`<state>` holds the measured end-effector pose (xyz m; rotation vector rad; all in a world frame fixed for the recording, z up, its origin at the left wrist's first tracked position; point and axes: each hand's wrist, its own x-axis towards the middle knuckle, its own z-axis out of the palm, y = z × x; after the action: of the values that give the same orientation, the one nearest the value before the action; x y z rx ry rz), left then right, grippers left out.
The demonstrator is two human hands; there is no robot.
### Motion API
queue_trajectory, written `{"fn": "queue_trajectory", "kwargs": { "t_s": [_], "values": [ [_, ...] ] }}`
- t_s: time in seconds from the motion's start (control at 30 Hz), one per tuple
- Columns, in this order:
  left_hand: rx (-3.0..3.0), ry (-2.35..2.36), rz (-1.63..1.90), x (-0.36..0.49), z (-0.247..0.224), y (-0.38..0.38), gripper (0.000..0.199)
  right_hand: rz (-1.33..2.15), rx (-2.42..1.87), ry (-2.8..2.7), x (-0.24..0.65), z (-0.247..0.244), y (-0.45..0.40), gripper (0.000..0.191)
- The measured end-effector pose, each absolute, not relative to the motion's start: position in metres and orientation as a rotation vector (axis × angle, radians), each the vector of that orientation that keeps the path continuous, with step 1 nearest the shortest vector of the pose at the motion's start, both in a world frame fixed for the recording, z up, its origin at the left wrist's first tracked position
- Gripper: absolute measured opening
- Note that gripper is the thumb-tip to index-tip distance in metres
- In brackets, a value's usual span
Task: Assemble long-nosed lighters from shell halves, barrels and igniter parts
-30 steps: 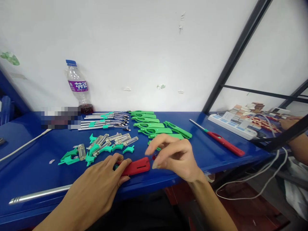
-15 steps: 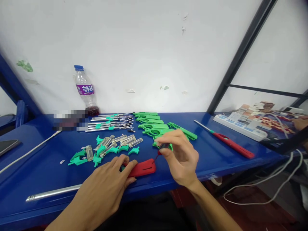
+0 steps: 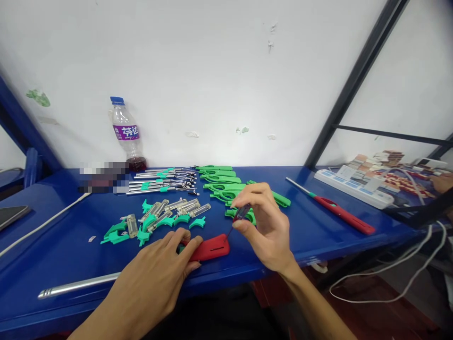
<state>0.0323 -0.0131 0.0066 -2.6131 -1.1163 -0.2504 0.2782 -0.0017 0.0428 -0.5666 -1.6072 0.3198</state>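
Note:
A red lighter (image 3: 211,249) lies near the table's front edge, its metal tube (image 3: 79,285) pointing left from under my forearm. My left hand (image 3: 164,267) is closed round the lighter's body. In my right hand (image 3: 265,226) a small screwdriver (image 3: 242,212) with a dark handle is pinched between thumb and fingers, tilted, its thin shaft reaching the lighter's right end. Green handle shells (image 3: 221,179) lie behind my right hand. Teal triggers (image 3: 115,237) and clear fuel tanks (image 3: 191,208) are scattered behind my left hand.
Metal tubes (image 3: 152,186) with wires lie at the back beside a bottle (image 3: 128,137). Another red lighter (image 3: 343,215) is at the right, near a white power strip (image 3: 354,189). A phone (image 3: 12,215) and white cable (image 3: 46,223) are at the left. Another person's hand shows far right.
My right hand's fingers have shifted up slightly on the screwdriver, showing more of its handle. My left hand and the red lighter stay nearly in place.

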Motion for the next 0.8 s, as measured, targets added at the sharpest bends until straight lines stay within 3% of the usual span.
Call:
{"fn": "queue_trajectory", "kwargs": {
  "t_s": [0.2, 0.4, 0.53, 0.73, 0.8],
  "values": [
    [-2.618, -1.129, -0.275, 0.0310, 0.0050, -0.0114, 0.042, 0.419, -0.570, -1.654, 0.2819, 0.0452, -0.0026, 0.030],
    [-2.647, -1.136, -0.359, 0.0307, 0.0062, -0.0119, 0.042, 0.359, -0.588, -1.581, 0.2793, 0.0487, -0.0022, 0.009],
    [-2.635, -1.130, -0.410, 0.0292, 0.0036, -0.0112, 0.041, 0.360, -0.632, -1.601, 0.2768, 0.0470, -0.0015, 0.024],
    [-2.635, -1.091, -0.398, 0.0310, 0.0059, -0.0098, 0.039, 0.219, -0.617, -1.595, 0.2757, 0.0453, -0.0054, 0.009],
    [-2.657, -1.126, -0.358, 0.0321, 0.0081, -0.0103, 0.039, 0.218, -0.629, -1.609, 0.2757, 0.0457, -0.0068, 0.017]
  ]
}}
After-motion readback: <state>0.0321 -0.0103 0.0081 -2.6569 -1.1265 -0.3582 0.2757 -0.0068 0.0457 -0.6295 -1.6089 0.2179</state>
